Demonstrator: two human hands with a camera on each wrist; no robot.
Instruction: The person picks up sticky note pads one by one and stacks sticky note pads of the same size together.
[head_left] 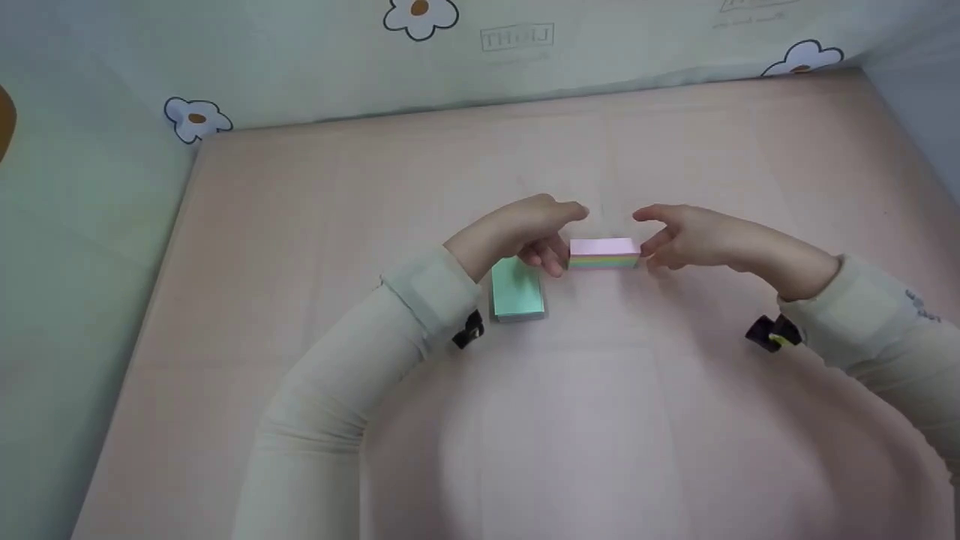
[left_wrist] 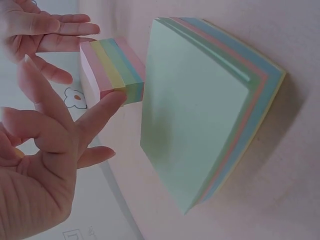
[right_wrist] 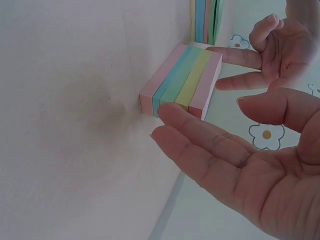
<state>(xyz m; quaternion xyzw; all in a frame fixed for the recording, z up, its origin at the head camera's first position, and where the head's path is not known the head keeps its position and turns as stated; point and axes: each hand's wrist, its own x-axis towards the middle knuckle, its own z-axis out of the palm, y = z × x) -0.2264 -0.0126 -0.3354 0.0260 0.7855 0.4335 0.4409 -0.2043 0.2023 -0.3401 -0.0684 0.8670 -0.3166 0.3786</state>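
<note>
Small pink-topped block of striped sticky notes [head_left: 604,253] sits on the pink bench [head_left: 675,420], left hand [head_left: 525,232] and right hand [head_left: 694,238] touching its ends with straight, relaxed fingers. No real grip, seemingly, so it could slide or topple (green-topped pastel note pad [head_left: 517,289] lies just beside).

No legible text — faint cloth [head_left: 517,36] mark.

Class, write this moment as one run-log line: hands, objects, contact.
left hand: fingertips on pink-topped pad end | right hand: fingertips on opposite end | green-topped pad: flat beside | surface: pink table
</note>
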